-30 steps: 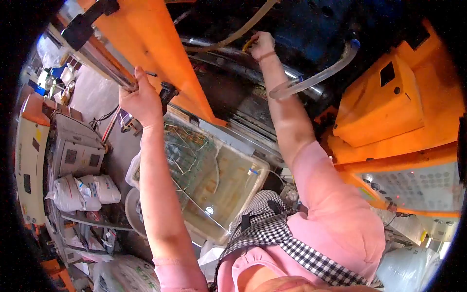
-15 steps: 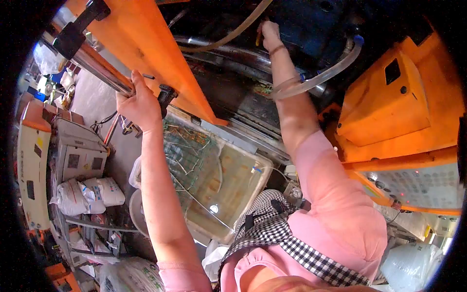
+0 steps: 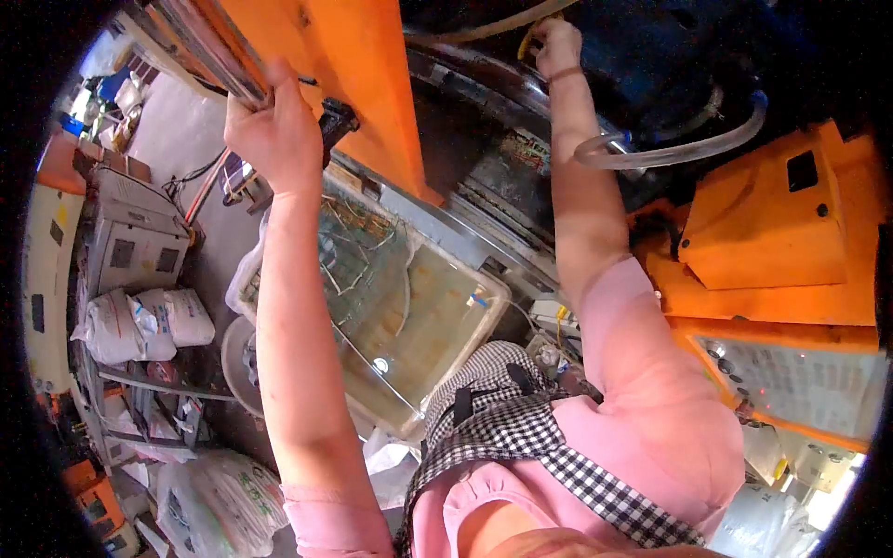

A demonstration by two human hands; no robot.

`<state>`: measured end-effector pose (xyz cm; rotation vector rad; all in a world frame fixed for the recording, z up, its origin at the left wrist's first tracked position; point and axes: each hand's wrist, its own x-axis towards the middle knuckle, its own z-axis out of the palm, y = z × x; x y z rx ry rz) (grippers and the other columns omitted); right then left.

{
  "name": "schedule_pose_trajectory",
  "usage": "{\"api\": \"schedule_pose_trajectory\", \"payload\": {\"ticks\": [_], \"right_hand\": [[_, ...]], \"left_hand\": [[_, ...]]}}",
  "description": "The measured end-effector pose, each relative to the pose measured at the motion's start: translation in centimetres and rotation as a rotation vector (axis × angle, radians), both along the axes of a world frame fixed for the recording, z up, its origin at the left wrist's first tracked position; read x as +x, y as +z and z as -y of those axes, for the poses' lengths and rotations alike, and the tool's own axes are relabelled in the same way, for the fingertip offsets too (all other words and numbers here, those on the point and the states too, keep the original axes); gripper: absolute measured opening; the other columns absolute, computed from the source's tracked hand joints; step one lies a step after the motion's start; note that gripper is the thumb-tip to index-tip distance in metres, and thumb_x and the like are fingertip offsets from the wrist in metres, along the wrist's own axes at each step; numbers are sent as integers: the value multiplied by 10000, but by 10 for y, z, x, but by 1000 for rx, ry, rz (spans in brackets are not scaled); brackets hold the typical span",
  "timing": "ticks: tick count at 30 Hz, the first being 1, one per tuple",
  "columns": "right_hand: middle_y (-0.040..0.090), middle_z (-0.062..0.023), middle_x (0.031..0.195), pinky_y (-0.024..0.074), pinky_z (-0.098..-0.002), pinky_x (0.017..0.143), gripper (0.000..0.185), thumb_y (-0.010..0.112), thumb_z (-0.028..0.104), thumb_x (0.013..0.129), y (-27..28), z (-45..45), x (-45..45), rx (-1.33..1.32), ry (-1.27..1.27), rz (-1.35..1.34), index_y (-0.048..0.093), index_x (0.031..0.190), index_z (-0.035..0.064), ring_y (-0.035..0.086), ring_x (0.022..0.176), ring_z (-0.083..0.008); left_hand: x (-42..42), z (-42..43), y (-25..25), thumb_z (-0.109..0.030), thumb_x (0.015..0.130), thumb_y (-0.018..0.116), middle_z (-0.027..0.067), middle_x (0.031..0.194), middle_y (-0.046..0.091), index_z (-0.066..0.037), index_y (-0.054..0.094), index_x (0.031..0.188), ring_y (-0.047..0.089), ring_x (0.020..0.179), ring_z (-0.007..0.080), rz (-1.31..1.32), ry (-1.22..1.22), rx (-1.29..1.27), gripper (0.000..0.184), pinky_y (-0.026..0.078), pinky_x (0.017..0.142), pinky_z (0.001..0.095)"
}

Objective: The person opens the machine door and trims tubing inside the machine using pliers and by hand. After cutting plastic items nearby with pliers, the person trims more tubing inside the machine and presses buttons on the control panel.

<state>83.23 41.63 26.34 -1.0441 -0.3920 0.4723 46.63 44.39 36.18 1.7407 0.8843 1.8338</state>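
Left hand: your left hand [image 3: 276,135] is closed around the lower end of a metal bar [image 3: 219,56] on the orange door [image 3: 358,84], beyond the tub's far left corner; the thumb lies up along the bar, and the fingers' far side is hidden.
Right hand: your right hand [image 3: 559,48] is curled, with the fingertips at a yellow piece [image 3: 526,45], well beyond the tub and to its right; the contact is too small and dark to tell how firm the grip is.
Yellow piece: at the fingertip side of your right hand, well beyond the tub, partly covered by the fingers; its full shape cannot be made out.
Metal bar: beyond the tub on its left, its upper end cut off by the view's edge.
Black latch: the black latch [image 3: 339,121] is just beside your left hand, beyond the tub.
Clear hose: the clear hose [image 3: 688,156] curves beyond the tub on its right, one end passing across your right forearm.
Tan hose: the tan hose [image 3: 502,25] runs near your right hand, beyond the tub, cut off at the top.
Tub: the tub [image 3: 499,299] holds cloudy water and green mesh [image 3: 349,242]; your left forearm and the checked apron [image 3: 493,381] cover parts of it.
Machine interior: beyond the tub, mostly lost in shadow.
Control panel: right of the tub, its markings unreadable.
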Motion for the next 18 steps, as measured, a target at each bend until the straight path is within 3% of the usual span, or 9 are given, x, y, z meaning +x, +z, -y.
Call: {"api": "schedule_pose_trajectory", "payload": {"ticks": [3,6,8,10,14,18], "right_hand": [[506,-124,720,394,-512,760,76,524,56,685,6,1,-4,78,-45,-154,541,731,-3,477,693,-255],[418,-132,729,388,-520,710,92,467,105,652,24,7,-20,-2,-30,-186,378,649,84,419,710,-270],[419,-144,713,403,-507,653,74,444,61,627,31,9,-20,40,0,-265,374,646,67,421,686,-300],[417,-154,696,421,-519,572,51,426,67,627,38,18,-20,181,250,-239,375,622,61,420,638,-316],[424,-156,672,426,-534,524,39,424,83,626,37,9,-5,122,156,-277,404,613,53,423,614,-326],[453,-148,661,430,-551,551,70,436,86,606,42,10,-2,137,235,-233,465,647,38,445,637,-324]], "left_hand": [[1,-3,-1,-192,771,631,33,527,521,12,528,649,448,514,84,-30,51,50,258,374,486,274],[-1,-9,-5,-196,764,635,33,497,505,6,527,633,447,496,87,-9,21,66,264,374,482,273],[0,-12,-7,-222,788,624,20,521,533,-4,562,652,485,475,90,-27,26,139,264,372,447,259],[-1,-11,-6,-202,775,628,30,520,537,3,553,651,480,485,95,-32,31,101,251,378,468,264],[2,-13,-6,-182,759,635,43,522,548,14,544,650,484,491,107,20,25,66,242,385,489,267],[1,-6,-3,-180,759,635,47,531,555,20,547,656,493,497,109,-22,42,40,242,390,496,266]]}}
